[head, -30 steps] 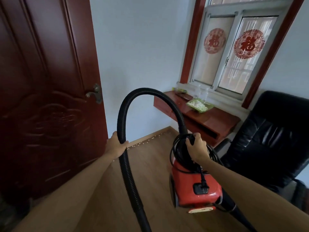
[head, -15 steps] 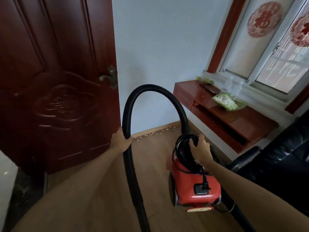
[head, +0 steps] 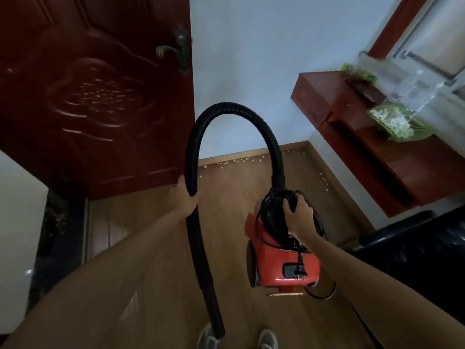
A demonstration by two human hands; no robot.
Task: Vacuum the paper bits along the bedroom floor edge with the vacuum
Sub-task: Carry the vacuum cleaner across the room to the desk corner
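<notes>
Brown wood-plank floor (head: 239, 187) meets white wall (head: 239, 59); white paper bits (head: 241, 160) lie along the edge. Left hand (head: 185, 197) grips ribbed black hose (head: 226, 109); right hand (head: 298, 215) curls over coiled black cord (head: 271, 210) atop red canister vacuum (head: 281, 263).

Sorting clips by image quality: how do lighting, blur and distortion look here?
Head view: dim light; wide-angle bending bows the door and shelf; bottles and black chair smeared by blur; hose, red vacuum, left hand and right hand reasonably sharp; paper bits tiny yet visible.
</notes>
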